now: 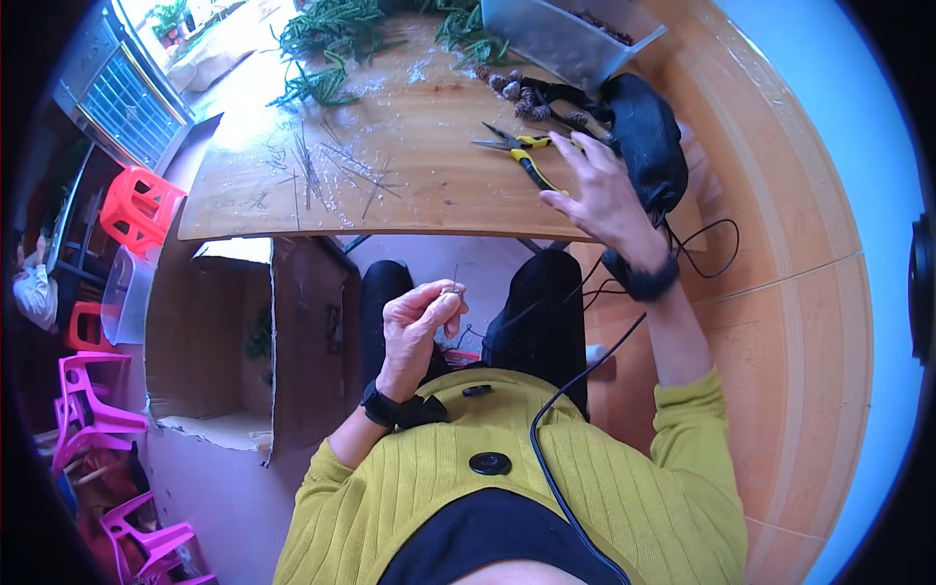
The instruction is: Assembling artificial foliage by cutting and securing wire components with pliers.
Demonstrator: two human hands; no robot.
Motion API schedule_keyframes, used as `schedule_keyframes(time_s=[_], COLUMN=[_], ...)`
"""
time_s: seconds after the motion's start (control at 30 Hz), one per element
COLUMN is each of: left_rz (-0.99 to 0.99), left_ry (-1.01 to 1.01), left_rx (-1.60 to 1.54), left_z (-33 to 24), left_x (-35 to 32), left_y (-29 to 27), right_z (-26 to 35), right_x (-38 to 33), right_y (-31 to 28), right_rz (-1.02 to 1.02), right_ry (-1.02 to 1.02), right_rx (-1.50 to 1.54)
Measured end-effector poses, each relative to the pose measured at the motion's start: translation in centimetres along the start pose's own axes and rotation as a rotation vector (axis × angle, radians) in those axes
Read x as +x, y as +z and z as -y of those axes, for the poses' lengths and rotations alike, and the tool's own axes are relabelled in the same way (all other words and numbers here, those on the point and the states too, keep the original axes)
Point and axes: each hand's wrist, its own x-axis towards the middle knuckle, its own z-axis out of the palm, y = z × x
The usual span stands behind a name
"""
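Left hand (421, 322), pinched object indistinct

Yellow-green ribbed sweater (546, 487), black wristbands (639, 278), black trousers (541, 312).

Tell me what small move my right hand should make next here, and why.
Probably lower the right hand a little to close on the yellow-handled pliers. It hovers open just beside their handles on the wooden table, fingers spread and holding nothing, while the left hand pinches a small piece with a thin wire sticking up over the lap, apparently ready to be worked with a tool.
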Motion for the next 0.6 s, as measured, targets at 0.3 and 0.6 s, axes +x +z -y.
schedule_keyframes(time_s=[0.3,0.6], left_rz=[-0.031,0.018], left_ry=[0.072,0.081], left_rx=[-0.024,-0.114], left_z=[-0.9,-0.6], left_x=[-0.1,0.7], left_y=[-1.1,-1.4], right_z=[-2.2,0.5], right_x=[3.5,0.0], right_y=[3.4,2.9], right_rz=[0.377,0.235], right_ry=[-0.071,-0.084], right_rx=[-0.169,-0.260])
